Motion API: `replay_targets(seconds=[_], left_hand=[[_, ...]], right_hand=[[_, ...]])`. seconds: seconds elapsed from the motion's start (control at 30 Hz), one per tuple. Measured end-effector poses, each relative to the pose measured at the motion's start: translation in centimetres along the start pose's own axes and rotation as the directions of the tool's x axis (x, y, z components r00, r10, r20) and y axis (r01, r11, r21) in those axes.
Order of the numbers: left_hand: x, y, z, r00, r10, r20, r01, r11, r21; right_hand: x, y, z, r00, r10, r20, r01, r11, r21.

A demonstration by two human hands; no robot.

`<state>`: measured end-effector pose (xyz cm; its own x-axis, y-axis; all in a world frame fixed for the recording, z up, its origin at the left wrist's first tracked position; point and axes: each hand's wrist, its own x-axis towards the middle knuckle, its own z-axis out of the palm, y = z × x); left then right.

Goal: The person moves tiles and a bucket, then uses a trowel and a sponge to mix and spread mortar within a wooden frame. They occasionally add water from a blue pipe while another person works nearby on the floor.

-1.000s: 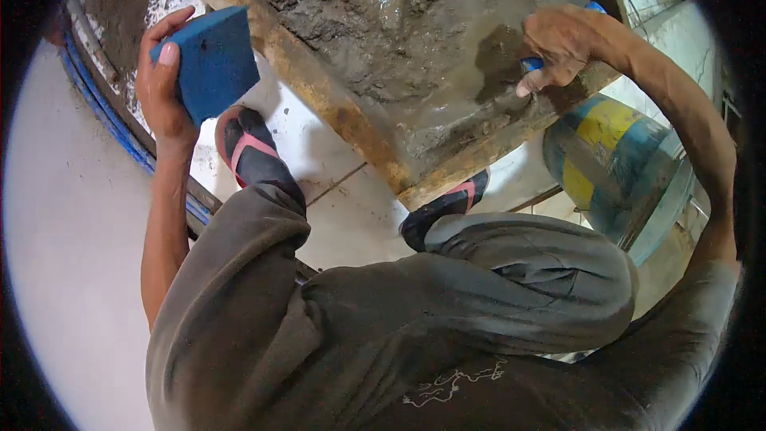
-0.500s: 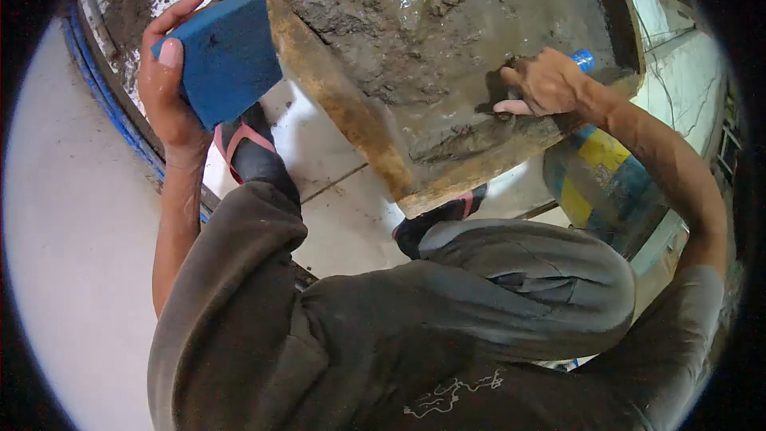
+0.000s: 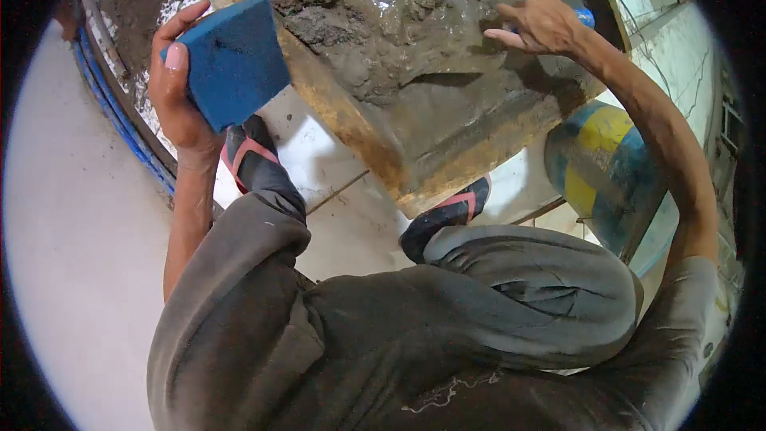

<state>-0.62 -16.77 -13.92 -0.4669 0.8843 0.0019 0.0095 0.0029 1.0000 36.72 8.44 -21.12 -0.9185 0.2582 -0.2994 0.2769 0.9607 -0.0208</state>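
Observation:
My left hand [image 3: 179,92] grips a thick blue block [image 3: 239,62], thumb on its near face, held up beside the left edge of a brown-rimmed tray [image 3: 343,124]. Wet grey-brown mortar-like material [image 3: 359,40] fills the tray, lumpy at the middle and smoother near the front corner. Above the tray's right part, my right hand [image 3: 538,24] is closed round a tool whose blue handle end [image 3: 586,17] sticks out behind the palm. Its working part cannot be made out clearly. A dark narrow shape [image 3: 443,78] lies across the material, left of and below that hand.
A round blue and yellow container [image 3: 602,160] stands right of the tray. Blue hoses [image 3: 112,104] curve along the left. My feet in pink-strapped sandals [image 3: 254,156] are on pale floor tiles [image 3: 331,215] by the tray's front corner.
My right hand has moved up and away from the tray's near edge, and the material there looks smoother. My left hand has shifted slightly right with the blue block.

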Motion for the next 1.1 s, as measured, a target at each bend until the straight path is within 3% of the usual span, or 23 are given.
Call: replay_targets(seconds=[0.1,0.23,0.33,0.37,0.47,0.6,0.67,0.83,0.97,1.07,1.1], left_hand=[[-0.4,-0.1,-0.6,1.0,-0.017,-0.013,0.017,1.0,-0.021],[-0.5,-0.6,-1.1,0.998,-0.038,-0.053,0.035,0.998,-0.057],[-0.5,-0.7,-1.3,0.997,-0.044,-0.056,0.039,0.996,-0.076],[-0.5,-0.8,-1.2,0.998,-0.05,-0.048,0.046,0.995,-0.088],[-0.4,-0.7,-1.0,0.999,-0.037,-0.018,0.036,0.997,-0.075],[-0.7,-0.7,-1.0,0.998,-0.056,-0.008,0.055,0.995,-0.085],[-0.7,-0.7,-1.0,0.998,-0.042,-0.047,0.041,0.999,-0.021],[-1.1,-1.3,-2.0,0.997,-0.065,-0.036,0.062,0.994,-0.092],[-1.1,-1.1,-1.4,0.996,-0.082,-0.017,0.079,0.989,-0.123],[-1.0,-1.3,-1.5,0.998,-0.061,-0.007,0.059,0.988,-0.145],[-1.1,-1.3,-1.3,0.998,-0.059,-0.024,0.055,0.99,-0.129]], right_hand=[[-1.3,0.7,-0.8,0.989,0.139,0.043,-0.14,0.989,0.036],[-3.5,0.5,-3.5,0.971,0.148,0.185,-0.183,0.965,0.189],[-3.9,-0.3,-5.0,0.974,-0.007,0.226,-0.029,0.987,0.159],[-3.4,-0.4,-5.3,0.939,-0.079,0.334,0.02,0.984,0.177],[-2.1,-2.1,-4.6,0.896,-0.204,0.394,0.185,0.979,0.088],[-0.6,-3.5,-1.2,0.896,-0.357,0.264,0.336,0.934,0.124],[-0.1,-4.0,-0.9,0.918,-0.308,0.249,0.296,0.952,0.084],[0.7,-1.8,0.0,0.956,-0.127,0.263,0.147,0.987,-0.058],[1.0,1.2,-1.0,0.992,-0.121,0.033,0.119,0.991,0.055],[-0.5,1.2,-2.9,0.968,-0.103,0.229,0.077,0.99,0.116],[-1.2,0.9,-2.8,0.957,-0.164,0.238,0.137,0.983,0.124]])
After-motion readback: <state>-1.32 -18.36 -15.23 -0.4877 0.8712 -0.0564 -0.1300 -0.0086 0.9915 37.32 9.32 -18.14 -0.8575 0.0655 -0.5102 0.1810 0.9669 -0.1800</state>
